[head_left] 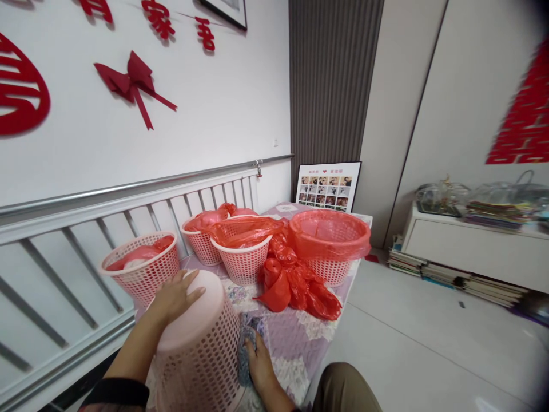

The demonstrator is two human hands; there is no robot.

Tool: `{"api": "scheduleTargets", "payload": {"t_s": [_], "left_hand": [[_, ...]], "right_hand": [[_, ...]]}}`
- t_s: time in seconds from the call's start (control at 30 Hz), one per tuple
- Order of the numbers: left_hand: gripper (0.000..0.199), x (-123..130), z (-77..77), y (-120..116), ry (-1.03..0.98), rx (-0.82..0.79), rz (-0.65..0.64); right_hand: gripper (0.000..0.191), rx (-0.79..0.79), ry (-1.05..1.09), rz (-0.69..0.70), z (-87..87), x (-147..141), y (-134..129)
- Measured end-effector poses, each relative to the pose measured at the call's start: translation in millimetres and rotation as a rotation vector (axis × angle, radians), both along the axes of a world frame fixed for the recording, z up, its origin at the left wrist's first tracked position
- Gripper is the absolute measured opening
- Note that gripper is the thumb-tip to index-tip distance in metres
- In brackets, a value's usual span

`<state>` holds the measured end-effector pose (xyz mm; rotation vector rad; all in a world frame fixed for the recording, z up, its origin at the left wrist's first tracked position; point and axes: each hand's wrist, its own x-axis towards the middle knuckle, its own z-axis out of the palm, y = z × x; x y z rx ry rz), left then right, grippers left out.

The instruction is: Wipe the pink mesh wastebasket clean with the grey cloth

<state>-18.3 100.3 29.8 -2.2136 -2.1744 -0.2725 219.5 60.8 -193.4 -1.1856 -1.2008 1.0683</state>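
Knee (347,389) in khaki fabric shows at the near edge, just right of the bench (295,337). At near left is an upside-down basket (197,366) of pale pink plastic, a tapered drum with a smooth round base on top and small holes in rows round its wall. The left hand (174,294) lies on that base, fingers spread, gripping nothing; the right hand (259,363), apart from it, is clamped on a fuzzy grey-blue cloth (244,355) at the basket's right side. Lilac, flower-patterned cover lies open between the right hand and the bench's right edge, which slants away beside bare, glossy floor tiles (398,343). Farther along, a red plastic roll (274,280) and crinkled red film (313,292) crowd the middle. An upright left basket (150,272) stands close to the white radiator (128,205); a middle basket (246,263) and a rear basket (206,249) also carry red film. A right basket (330,270), its rim draped in film, stands near the right edge. Beyond, a photo board (328,189) leans by a ribbed grey panel (330,86).
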Motion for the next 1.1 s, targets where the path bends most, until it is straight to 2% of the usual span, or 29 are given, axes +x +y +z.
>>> {"api": "scheduleTargets", "payload": {"t_s": [0.1,0.2,0.3,0.37,0.4,0.43,0.5,0.63,0.73,0.83,0.9,0.97,1.03,1.1], "left_hand": [[0.072,-1,-1.7,0,-0.010,0.019,-0.006],[0.071,-1,-2.5,0,-0.017,0.027,-0.005],[0.072,-1,-2.0,0,-0.012,0.027,0.002],[0.071,-1,-1.3,-1,-0.006,0.016,0.005],[0.071,0,-1.0,-1,-0.002,0.012,0.007],[0.072,0,-0.8,-1,0.000,0.009,0.008],[0.072,0,-0.6,-1,-0.001,0.009,0.007],[0.071,0,-0.7,0,-0.017,0.013,0.000],[0.072,-1,-0.7,0,-0.018,0.009,-0.007],[0.073,0,0.1,0,0.001,-0.008,-0.006],[0.072,1,0.8,0,0.017,-0.016,0.002],[0.070,1,1.0,0,0.029,-0.020,0.011],[0.070,1,0.6,0,0.037,-0.020,0.015],[0.070,1,-0.2,0,0.042,-0.020,0.018]], "right_hand": [[0.055,0.035,0.006,0.001,22.3,-10,-5],[0.044,0.154,0.004,0.032,71.0,-21,-11],[0.046,0.309,-0.030,0.088,123.6,-30,-12],[0.048,0.378,-0.049,0.108,142.9,-34,-7],[0.049,0.393,-0.044,0.111,145.2,-36,-2],[0.049,0.391,-0.027,0.107,142.3,-37,4],[0.048,0.325,0.026,0.078,123.9,-37,16],[0.047,0.131,0.050,0.009,63.9,-26,29],[0.056,0.040,0.019,-0.010,25.1,-11,19],[0.069,-0.012,0.000,-0.036,0.6,-3,3],[0.072,-0.026,-0.005,-0.054,-7.1,-4,-4],[0.066,-0.020,-0.009,-0.068,-5.5,-9,-9],[0.056,0.032,-0.022,-0.067,8.1,-17,-12],[0.047,0.122,-0.051,-0.047,34.6,-25,-16]]}}
